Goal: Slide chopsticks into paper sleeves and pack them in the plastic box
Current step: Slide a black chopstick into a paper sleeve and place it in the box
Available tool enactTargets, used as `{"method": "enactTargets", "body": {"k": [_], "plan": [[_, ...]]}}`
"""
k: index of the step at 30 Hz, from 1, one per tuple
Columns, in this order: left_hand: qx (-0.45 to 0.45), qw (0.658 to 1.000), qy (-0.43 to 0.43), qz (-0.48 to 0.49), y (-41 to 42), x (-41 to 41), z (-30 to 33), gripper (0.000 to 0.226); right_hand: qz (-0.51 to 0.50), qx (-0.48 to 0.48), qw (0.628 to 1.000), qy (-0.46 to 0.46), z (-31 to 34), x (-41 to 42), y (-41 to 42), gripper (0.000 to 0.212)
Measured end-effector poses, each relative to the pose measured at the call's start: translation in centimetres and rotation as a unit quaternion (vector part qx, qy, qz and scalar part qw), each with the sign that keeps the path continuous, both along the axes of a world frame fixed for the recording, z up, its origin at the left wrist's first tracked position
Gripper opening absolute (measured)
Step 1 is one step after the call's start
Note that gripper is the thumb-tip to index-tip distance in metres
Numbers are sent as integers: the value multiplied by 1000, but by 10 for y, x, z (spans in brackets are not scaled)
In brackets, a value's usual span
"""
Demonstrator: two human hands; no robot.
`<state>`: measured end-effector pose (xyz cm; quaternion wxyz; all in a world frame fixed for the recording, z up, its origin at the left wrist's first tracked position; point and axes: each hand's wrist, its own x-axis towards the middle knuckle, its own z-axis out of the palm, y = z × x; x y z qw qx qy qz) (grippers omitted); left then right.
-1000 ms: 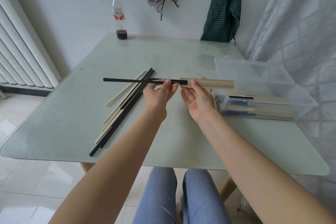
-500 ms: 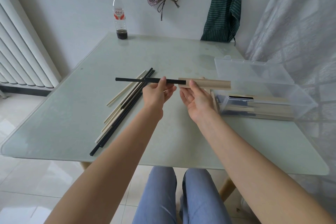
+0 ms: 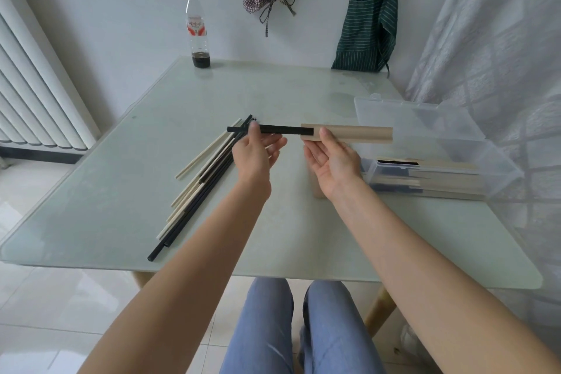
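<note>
Above the glass table [image 3: 121, 206] my left hand [image 3: 256, 155] pinches a pair of black chopsticks [image 3: 282, 130] near their left end. Most of their length sits inside a brown paper sleeve [image 3: 358, 133]. My right hand [image 3: 332, 162] pinches the sleeve's open left end, thumb on top. Loose black and pale wooden chopsticks [image 3: 200, 185] lie in a slanted pile on the table to the left. The clear plastic box [image 3: 501, 173] stands open at the right with several sleeved pairs inside.
A nearly empty plastic bottle [image 3: 197, 30] stands at the table's far edge. The box's lid [image 3: 416, 121] lies flat behind it. A radiator [image 3: 33, 94] is at the left, a curtain [image 3: 501, 55] at the right. Aprons [image 3: 368, 9] hang on the wall.
The black chopsticks have slid rightward, deeper into the sleeve, so less of them shows on the left. My left hand followed to the right; my right hand kept the sleeve in place.
</note>
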<state>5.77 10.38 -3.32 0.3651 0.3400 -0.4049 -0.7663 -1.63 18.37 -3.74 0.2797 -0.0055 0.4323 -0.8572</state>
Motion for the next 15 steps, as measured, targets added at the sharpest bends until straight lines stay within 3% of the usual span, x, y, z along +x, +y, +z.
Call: {"method": "enactTargets", "body": {"k": [3,9,15], "plan": [[-17,999,-6,31,-4,1,0,27,-4,1,1000,-7,0,-3,6,4],[-21,999,-20,-24,7,-2,0,29,15,-2,1000,-15,2,0,5,6],[-29,999,0,42,-2,3,4,29,9,-2,1000,-12,4,-6,13,5]]}}
